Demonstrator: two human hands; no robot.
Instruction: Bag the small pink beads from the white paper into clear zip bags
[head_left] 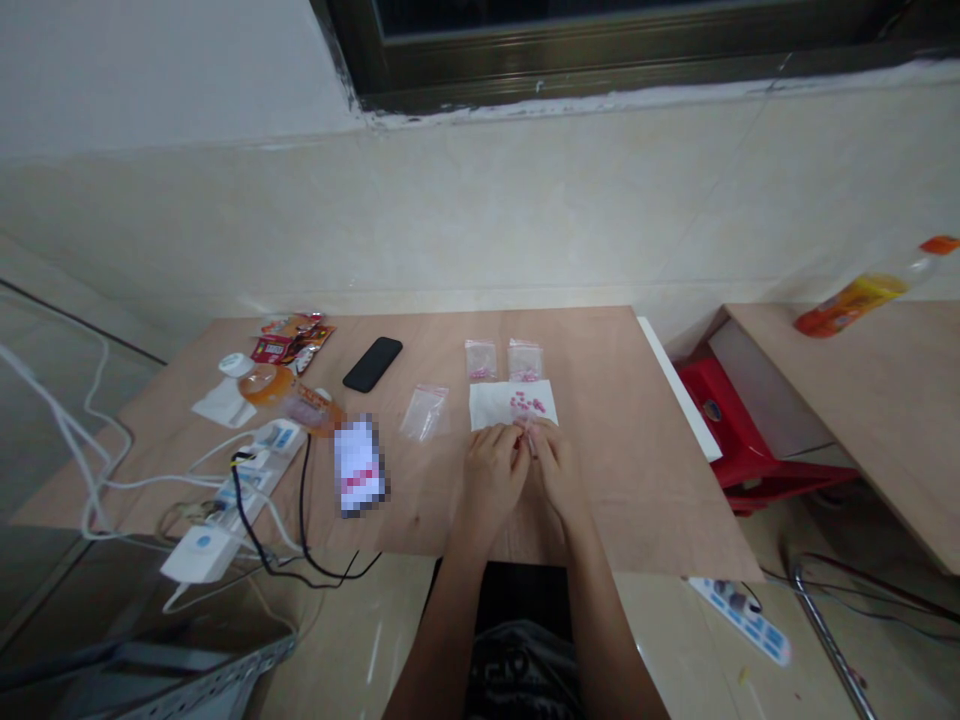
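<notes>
A: Hands first. How are they sitting?

B: Centre of the frame, at the near edge of the white paper (486,397). Left hand (495,460) and right hand (555,462) are meeting there; the fingers of both are pinching a clear, pinkish plastic piece (529,432), possibly a small bag. Its mouth and contents are not showing clearly behind the fingers.

A: Why both hands?

B: My judgement: something thin and limp is needing support from two sides. The forearms are reaching in over the desk (637,490).

A: And the paper?

B: Loose pink pieces (527,402) are lying on it, just beyond the fingers. Presumably it is serving as a pale ground, making them easy to see and gather.

A: Containers?

B: Two clear bags are lying side by side above the paper: the left one (481,358) and the right one (525,358), each showing pink along its lower edge. Left of the paper, a flat bag (425,412) is showing no pink. At upper right of the frame, a bottle (862,300) is holding yellow-orange liquid, partly filled.
</notes>
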